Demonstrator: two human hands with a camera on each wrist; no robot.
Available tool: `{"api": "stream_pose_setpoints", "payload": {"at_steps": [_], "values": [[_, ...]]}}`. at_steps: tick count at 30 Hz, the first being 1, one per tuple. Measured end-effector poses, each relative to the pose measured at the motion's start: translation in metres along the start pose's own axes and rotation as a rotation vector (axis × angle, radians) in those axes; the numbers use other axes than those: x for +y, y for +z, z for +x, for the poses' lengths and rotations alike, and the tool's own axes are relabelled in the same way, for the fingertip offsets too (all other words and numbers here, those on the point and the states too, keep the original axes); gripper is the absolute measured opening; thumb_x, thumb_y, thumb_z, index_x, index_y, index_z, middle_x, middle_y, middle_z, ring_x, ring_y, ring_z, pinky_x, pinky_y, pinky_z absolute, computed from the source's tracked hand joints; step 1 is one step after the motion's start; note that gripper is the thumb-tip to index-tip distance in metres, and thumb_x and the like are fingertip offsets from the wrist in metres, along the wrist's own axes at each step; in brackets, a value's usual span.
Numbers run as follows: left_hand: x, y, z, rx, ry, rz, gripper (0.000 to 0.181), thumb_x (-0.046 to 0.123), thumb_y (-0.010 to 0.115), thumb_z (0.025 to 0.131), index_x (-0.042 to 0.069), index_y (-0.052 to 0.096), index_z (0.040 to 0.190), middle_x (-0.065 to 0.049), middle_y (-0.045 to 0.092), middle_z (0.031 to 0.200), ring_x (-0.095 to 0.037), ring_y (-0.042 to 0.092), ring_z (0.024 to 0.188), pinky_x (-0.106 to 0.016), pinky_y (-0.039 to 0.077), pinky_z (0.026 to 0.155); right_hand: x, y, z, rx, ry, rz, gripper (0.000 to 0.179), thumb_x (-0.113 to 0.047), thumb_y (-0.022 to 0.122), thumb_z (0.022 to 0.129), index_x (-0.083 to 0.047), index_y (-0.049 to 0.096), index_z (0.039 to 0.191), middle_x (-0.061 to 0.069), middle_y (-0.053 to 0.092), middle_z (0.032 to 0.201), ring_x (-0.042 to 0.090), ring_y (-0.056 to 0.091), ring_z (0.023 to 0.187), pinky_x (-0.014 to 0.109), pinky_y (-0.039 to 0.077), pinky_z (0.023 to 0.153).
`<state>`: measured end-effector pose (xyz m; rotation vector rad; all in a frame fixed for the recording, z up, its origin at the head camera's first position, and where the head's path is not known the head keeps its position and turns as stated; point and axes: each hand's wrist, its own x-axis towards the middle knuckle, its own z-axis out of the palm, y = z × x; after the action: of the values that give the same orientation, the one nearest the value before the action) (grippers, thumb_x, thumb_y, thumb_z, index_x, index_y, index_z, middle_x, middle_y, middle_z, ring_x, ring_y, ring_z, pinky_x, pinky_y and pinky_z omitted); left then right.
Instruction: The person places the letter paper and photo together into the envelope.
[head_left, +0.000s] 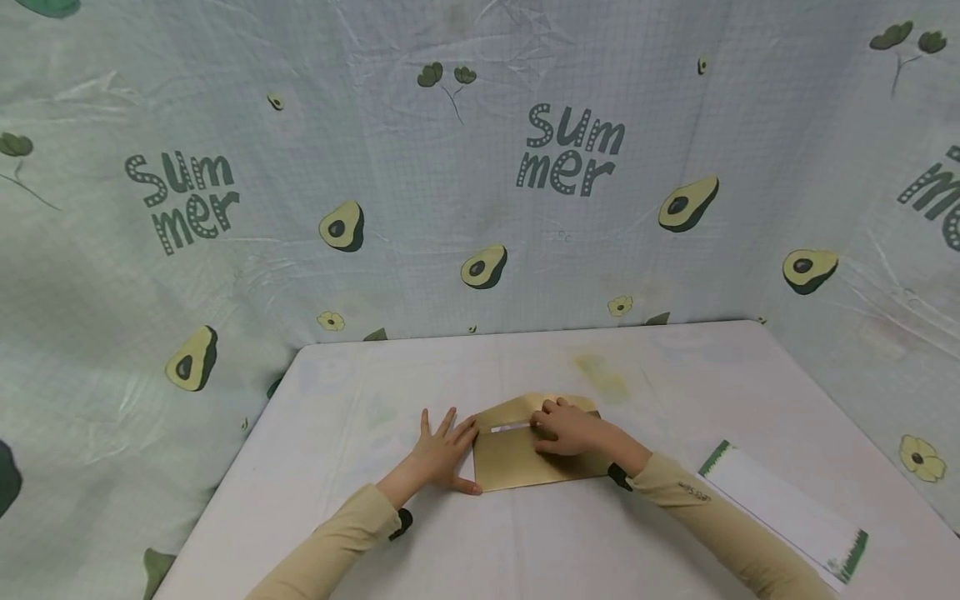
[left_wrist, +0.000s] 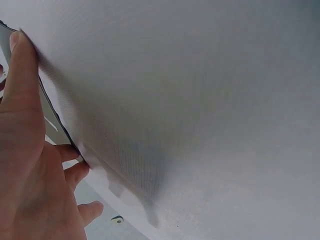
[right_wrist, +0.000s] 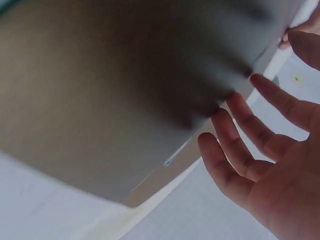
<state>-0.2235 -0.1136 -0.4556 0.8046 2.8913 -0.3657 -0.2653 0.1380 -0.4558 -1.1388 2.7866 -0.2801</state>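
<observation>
A gold paper envelope [head_left: 517, 462] lies on the table, its flap [head_left: 504, 413] along the far side. Between flap and body a narrow white strip [head_left: 512, 427] shows. My left hand [head_left: 438, 457] rests at the envelope's left edge with fingers spread, thumb by the near corner and fingertips at the far corner. On the right part of the envelope lies my right hand [head_left: 573, 432], fingertips touching it around the flap. The right wrist view shows that hand's fingers [right_wrist: 235, 142] slightly bent against the gold surface, with nothing gripped.
A white paper strip with green grass-patterned ends [head_left: 780, 508] lies on the table [head_left: 360, 467] at the right, beside the right sleeve. Behind and on both sides hangs a sheet [head_left: 405, 167] printed with avocados and lettering.
</observation>
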Motion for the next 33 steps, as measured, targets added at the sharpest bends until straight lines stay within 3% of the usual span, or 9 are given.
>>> {"api": "stream_pose_setpoints", "payload": {"at_steps": [4,11,16,24,26,28,33], "values": [[0.000,0.000,-0.001,0.012,0.004,0.007,0.097,0.073,0.052,0.066,0.013,0.030,0.140,-0.003,0.028,0.146,-0.033,0.020,0.136,-0.066,0.017,0.097,0.003,-0.004,-0.009,0.009,-0.009,0.047,0.035,-0.028,0.058,0.086,-0.007,0.055,0.113,0.006,0.051,0.097,0.017,0.042,0.079,0.031,0.036,0.069],[-0.002,0.003,-0.003,0.057,0.032,-0.004,0.096,0.073,0.051,0.067,0.011,0.033,0.138,-0.004,0.034,0.143,-0.033,0.022,0.135,-0.066,0.017,0.098,0.006,-0.003,-0.023,0.020,-0.006,0.061,0.035,-0.028,0.057,0.086,-0.009,0.054,0.116,0.008,0.053,0.110,0.023,0.047,0.095,0.037,0.041,0.077],[-0.003,0.004,-0.004,0.100,0.069,-0.038,0.090,0.070,0.053,0.069,0.009,0.038,0.135,-0.005,0.041,0.137,-0.034,0.025,0.133,-0.067,0.016,0.097,0.008,-0.001,-0.031,0.033,-0.012,0.049,0.035,-0.027,0.057,0.086,-0.009,0.055,0.115,0.010,0.053,0.110,0.023,0.047,0.093,0.036,0.039,0.072],[-0.003,0.016,-0.006,0.242,0.132,-0.042,0.079,0.072,0.040,0.076,0.013,0.045,0.128,-0.003,0.045,0.131,-0.034,0.031,0.131,-0.069,0.016,0.095,0.013,-0.002,-0.048,0.055,-0.007,0.071,0.033,-0.025,0.055,0.088,-0.008,0.055,0.116,0.011,0.054,0.112,0.031,0.050,0.103,0.045,0.043,0.079],[-0.001,0.015,-0.007,0.241,0.123,-0.032,0.077,0.070,0.045,0.075,0.014,0.045,0.127,-0.003,0.045,0.131,-0.034,0.031,0.130,-0.069,0.017,0.095,0.016,-0.001,-0.053,0.071,-0.014,0.087,0.032,-0.024,0.055,0.088,-0.008,0.055,0.115,0.010,0.055,0.111,0.031,0.050,0.104,0.045,0.043,0.080],[0.002,0.006,-0.011,0.202,0.102,-0.027,0.075,0.066,0.052,0.074,0.013,0.046,0.127,-0.004,0.046,0.131,-0.034,0.034,0.129,-0.067,0.021,0.096,0.019,0.001,-0.058,0.097,-0.033,0.090,0.030,-0.022,0.055,0.087,-0.008,0.056,0.113,0.009,0.055,0.110,0.029,0.051,0.102,0.046,0.042,0.083],[0.003,0.002,-0.012,0.162,0.078,0.008,0.076,0.067,0.051,0.074,0.016,0.044,0.130,-0.002,0.044,0.134,-0.033,0.032,0.131,-0.066,0.020,0.097,0.025,0.000,-0.072,0.168,-0.052,0.088,0.028,-0.020,0.057,0.086,-0.007,0.057,0.111,0.009,0.056,0.106,0.025,0.052,0.091,0.041,0.042,0.078]]}}
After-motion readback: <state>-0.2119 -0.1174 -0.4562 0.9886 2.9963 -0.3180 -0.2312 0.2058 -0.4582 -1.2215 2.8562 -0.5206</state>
